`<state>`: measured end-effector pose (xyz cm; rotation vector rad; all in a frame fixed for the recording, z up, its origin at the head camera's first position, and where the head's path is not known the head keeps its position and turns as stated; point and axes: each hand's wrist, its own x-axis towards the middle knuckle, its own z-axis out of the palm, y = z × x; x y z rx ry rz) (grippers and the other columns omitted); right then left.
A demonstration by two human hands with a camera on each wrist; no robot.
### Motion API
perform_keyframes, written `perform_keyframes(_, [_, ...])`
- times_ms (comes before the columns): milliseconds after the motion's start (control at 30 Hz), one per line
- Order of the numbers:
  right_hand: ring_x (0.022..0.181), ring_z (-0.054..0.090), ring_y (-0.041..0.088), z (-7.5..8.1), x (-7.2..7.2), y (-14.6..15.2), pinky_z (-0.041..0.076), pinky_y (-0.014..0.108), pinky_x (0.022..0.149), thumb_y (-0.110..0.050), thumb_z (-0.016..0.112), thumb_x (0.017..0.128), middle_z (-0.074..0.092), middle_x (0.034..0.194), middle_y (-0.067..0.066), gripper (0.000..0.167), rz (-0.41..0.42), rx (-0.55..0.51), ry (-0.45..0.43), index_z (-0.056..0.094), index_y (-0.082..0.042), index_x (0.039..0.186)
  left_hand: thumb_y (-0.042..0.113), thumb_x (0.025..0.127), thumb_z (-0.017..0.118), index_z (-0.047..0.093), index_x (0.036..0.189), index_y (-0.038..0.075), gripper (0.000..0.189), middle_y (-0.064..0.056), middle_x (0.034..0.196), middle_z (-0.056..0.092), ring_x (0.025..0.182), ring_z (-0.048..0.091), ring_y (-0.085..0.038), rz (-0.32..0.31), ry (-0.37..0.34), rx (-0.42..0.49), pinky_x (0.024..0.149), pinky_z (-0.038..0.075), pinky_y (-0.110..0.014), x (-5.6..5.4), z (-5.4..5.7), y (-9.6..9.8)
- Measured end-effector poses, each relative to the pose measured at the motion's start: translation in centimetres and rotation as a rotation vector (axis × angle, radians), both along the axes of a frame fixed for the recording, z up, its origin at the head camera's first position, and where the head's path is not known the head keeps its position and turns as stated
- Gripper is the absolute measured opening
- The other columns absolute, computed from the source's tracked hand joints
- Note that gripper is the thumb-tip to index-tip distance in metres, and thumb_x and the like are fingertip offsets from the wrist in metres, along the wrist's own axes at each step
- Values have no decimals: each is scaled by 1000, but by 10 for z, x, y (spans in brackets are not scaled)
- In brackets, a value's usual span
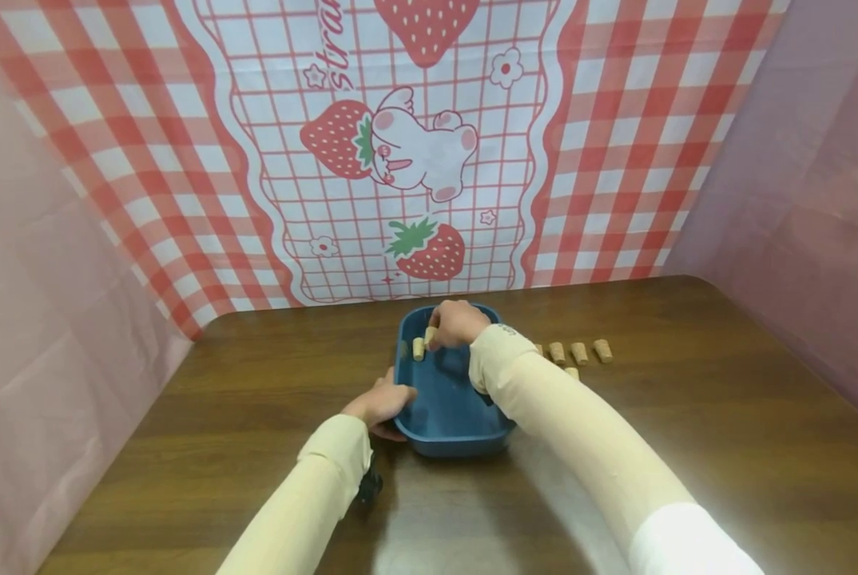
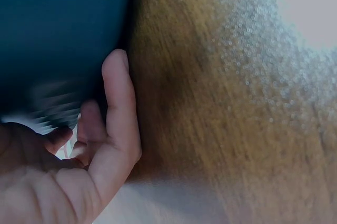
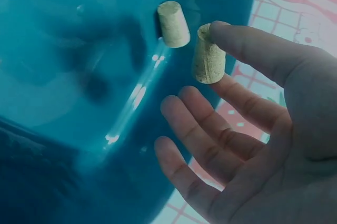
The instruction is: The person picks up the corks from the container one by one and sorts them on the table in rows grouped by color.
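Note:
A deep blue plastic tray (image 1: 452, 409) stands on the wooden table. My left hand (image 1: 384, 403) grips its left side, the thumb over the rim and the fingers low against the outer wall (image 2: 63, 29). Over the far left part of the tray, my right hand (image 1: 461, 323) pinches a tapered cork stopper (image 3: 209, 61) between thumb and forefinger, the other fingers loosely bent. Beside it, a second cork stopper (image 3: 174, 25) is inside the tray near the wall. The right forearm hides part of the tray's right side.
To the right of the tray, several more cork stoppers (image 1: 579, 354) stand in a row on the table (image 1: 695, 391), with another cork (image 1: 571, 373) nearer, partly behind the right sleeve. A strawberry-print cloth (image 1: 429, 160) hangs behind the table's far edge.

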<state>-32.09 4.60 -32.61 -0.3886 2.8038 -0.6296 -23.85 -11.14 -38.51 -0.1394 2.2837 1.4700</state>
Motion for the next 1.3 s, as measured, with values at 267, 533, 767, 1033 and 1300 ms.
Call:
perform_keyframes(267, [103, 62, 27, 12, 7, 5, 56, 43, 91, -21, 77, 90, 67, 112, 10, 33, 47, 14, 26, 71, -8, 120, 10, 85, 48, 16, 158, 3, 80, -26, 148, 21, 102, 57, -41, -4, -1, 2, 64, 65, -44, -1, 0, 0])
perform_keyframes(533, [108, 61, 30, 18, 9, 17, 55, 46, 95, -24, 76, 90, 66, 120, 12, 40, 53, 16, 43, 68, -7, 126, 10, 86, 47, 16, 158, 3, 79, -27, 148, 21, 104, 56, -42, 1, 2, 7, 65, 65, -46, 0, 0, 0])
perform_keyframes(767, [110, 60, 30, 24, 11, 26, 53, 46, 99, -22, 76, 90, 65, 122, 13, 45, 66, 13, 48, 66, -5, 130, 9, 85, 47, 15, 159, 4, 80, -27, 147, 22, 106, 56, -42, -2, -11, -5, 66, 65, -45, -1, 1, 0])
perform_keyframes(1033, [105, 63, 28, 28, 13, 38, 56, 44, 94, -21, 76, 91, 67, 116, 13, 45, 80, 17, 66, 65, -4, 131, 8, 83, 47, 15, 158, 3, 81, -26, 145, 25, 99, 59, -40, 0, -4, -21, 61, 65, -40, 0, 1, 1])
perform_keyframes(1300, [98, 63, 27, 30, 14, 55, 58, 42, 86, -19, 76, 90, 67, 111, 15, 45, 75, -7, 75, 65, -2, 130, 9, 83, 46, 15, 158, 4, 81, -26, 145, 24, 102, 57, -39, -6, 2, -26, 63, 65, -42, 1, 2, 1])
